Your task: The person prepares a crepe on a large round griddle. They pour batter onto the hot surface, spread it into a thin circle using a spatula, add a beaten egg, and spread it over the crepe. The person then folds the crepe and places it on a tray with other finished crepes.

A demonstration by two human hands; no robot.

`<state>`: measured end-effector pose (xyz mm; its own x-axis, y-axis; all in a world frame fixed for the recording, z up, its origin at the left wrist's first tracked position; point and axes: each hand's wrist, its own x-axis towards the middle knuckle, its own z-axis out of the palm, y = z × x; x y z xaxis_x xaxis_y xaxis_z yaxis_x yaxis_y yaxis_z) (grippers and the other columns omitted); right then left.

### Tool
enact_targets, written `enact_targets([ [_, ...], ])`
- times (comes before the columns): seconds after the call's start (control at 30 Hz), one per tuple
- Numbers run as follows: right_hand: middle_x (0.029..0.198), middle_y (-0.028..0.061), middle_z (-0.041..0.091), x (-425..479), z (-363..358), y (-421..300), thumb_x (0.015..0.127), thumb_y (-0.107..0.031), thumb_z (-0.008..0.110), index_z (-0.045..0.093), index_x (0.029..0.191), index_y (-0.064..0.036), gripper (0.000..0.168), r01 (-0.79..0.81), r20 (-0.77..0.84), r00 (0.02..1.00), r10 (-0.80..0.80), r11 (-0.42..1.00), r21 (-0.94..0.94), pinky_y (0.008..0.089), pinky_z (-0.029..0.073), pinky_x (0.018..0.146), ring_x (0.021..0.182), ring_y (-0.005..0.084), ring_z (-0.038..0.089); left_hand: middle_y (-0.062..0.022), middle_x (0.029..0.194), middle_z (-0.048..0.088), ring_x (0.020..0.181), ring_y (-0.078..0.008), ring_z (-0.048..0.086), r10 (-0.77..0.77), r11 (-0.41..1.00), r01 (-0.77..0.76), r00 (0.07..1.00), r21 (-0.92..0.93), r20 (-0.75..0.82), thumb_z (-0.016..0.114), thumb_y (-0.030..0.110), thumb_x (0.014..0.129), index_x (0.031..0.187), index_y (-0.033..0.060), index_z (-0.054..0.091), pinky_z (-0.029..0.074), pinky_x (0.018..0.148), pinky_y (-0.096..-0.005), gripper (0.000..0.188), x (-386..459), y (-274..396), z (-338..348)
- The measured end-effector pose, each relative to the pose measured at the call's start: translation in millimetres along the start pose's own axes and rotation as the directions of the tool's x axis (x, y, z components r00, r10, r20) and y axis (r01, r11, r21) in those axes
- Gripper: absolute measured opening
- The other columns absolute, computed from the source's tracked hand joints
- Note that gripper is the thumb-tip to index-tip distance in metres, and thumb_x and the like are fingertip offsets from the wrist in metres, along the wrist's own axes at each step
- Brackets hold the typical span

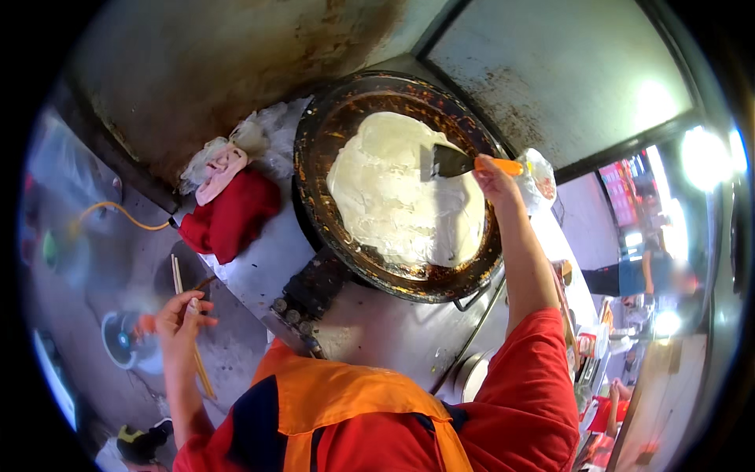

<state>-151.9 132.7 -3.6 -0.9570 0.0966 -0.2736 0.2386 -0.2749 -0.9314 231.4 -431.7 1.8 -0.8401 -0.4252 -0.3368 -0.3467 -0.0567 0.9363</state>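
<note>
A large round flatbread of pale dough (407, 194) lies in a wide black griddle pan (318, 153), its surface wet and shiny. My right hand (496, 180) grips the orange handle of a scraper (454, 160). The scraper's dark flat blade is over the right part of the dough; whether it touches is unclear. My left hand (184, 318), off the counter's left edge, holds a pair of wooden chopsticks (203, 371), which pass partly behind the fingers. A thin brown stick-like piece (205, 282) shows at its fingertips.
A dark red cloth (236, 212) and a pink cloth-like piece (221, 174) lie left of the pan, beside clear plastic (274, 133). Black burner controls (307, 295) are in front. A plastic bag (535, 180) stands at right. Stained metal panels (236, 71) enclose the back.
</note>
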Motion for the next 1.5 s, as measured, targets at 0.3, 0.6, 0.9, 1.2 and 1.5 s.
enact_targets([
  [0.3,0.085,0.0081,0.063,-79.6,-29.5,-34.3,0.072,-0.007,0.079,0.064,0.093,-0.002,0.026,0.103,-0.497,0.824,-0.273,0.934,-0.342,0.0304,0.057,0.062,0.068,0.0183,0.062,-0.0095,0.088,0.066,0.064,-0.0138,0.063,0.069,0.996,-0.062,0.992,-0.070,0.103,0.053,0.012,0.094,0.105,-0.0010,0.062,0.048,0.061,-0.0224,0.019,-2.7,8.3,-5.3],
  [0.6,0.096,0.0095,0.067,-167.6,89.9,60.0,0.075,-0.005,0.063,0.063,0.097,-0.013,0.024,0.413,0.555,0.753,-0.352,-0.404,-0.816,0.0355,0.052,0.065,0.076,0.0255,0.067,-0.0100,0.087,0.066,0.065,-0.0146,0.063,0.106,0.992,-0.089,0.972,-0.091,0.210,0.050,0.009,0.096,0.105,-0.0006,0.062,0.050,0.063,-0.0234,0.018,14.0,15.0,-16.8],
  [0.9,0.106,0.0115,0.067,-240.5,147.0,38.8,0.078,0.000,0.059,0.060,0.098,-0.007,0.021,0.657,0.647,0.597,-0.475,-0.173,-0.734,0.0350,0.055,0.072,0.089,0.0272,0.067,-0.0079,0.085,0.067,0.063,-0.0128,0.064,0.103,0.992,-0.082,0.969,-0.100,0.226,0.053,0.014,0.095,0.105,0.0021,0.063,0.039,0.054,-0.0189,0.018,44.2,14.2,-30.3],
  [1.2,0.093,0.0144,0.069,-175.7,42.6,25.6,0.083,-0.010,0.067,0.068,0.097,-0.005,0.015,0.485,0.390,0.707,-0.589,0.002,-0.875,0.0321,0.052,0.075,0.086,0.0285,0.068,-0.0071,0.086,0.067,0.062,-0.0124,0.063,0.191,0.981,-0.170,0.944,-0.098,0.271,0.054,0.015,0.094,0.106,0.0020,0.063,0.041,0.057,-0.0202,0.019,35.7,30.4,-27.2],
  [1.5,0.113,0.0112,0.065,-287.3,100.8,46.8,0.072,0.001,0.063,0.064,0.102,-0.008,0.032,0.711,0.647,0.611,-0.456,-0.043,-0.702,0.0352,0.054,0.080,0.097,0.0308,0.065,-0.0091,0.086,0.068,0.064,-0.0121,0.065,0.127,0.989,-0.114,0.980,-0.091,0.151,0.054,0.015,0.094,0.105,0.0016,0.063,0.037,0.052,-0.0182,0.019,3.9,11.8,-30.5],
])
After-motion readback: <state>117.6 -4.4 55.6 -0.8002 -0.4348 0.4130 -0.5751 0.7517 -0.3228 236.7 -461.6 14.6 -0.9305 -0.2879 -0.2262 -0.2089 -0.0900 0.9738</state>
